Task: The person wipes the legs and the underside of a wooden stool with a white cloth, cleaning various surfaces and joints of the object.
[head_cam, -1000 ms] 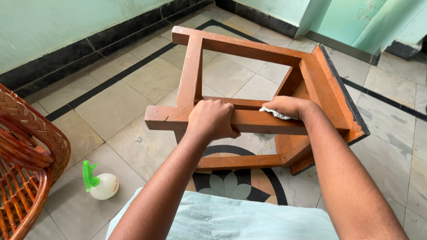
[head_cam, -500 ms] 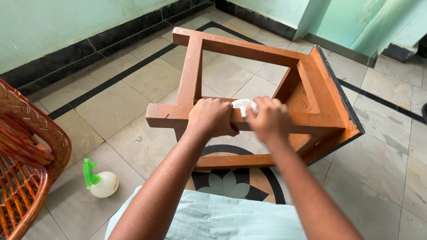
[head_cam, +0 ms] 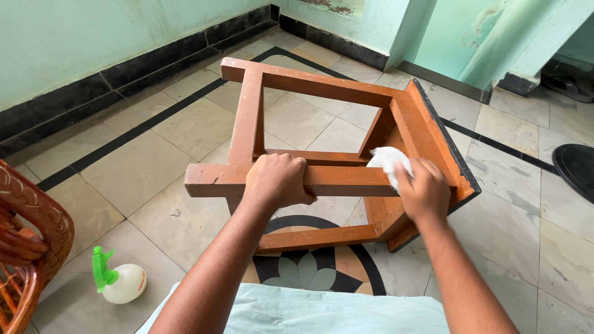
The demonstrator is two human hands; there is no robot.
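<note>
The wooden stool [head_cam: 346, 148] was tipped on its side on the tiled floor [head_cam: 154, 161], and was judged rigid, fairly heavy and not fragile, best gripped by a leg or rail; the near leg was clamped by the left hand [head_cam: 278, 180] with fingers fully curled round it. A white cloth [head_cam: 387, 162], soft and light, was pinched under the bent fingers of the right hand [head_cam: 424, 190] against the same leg by the seat. A white spray bottle [head_cam: 120, 281] with green trigger and a small, illegible reddish label lay on the floor, near a cane chair [head_cam: 28, 247].
</note>
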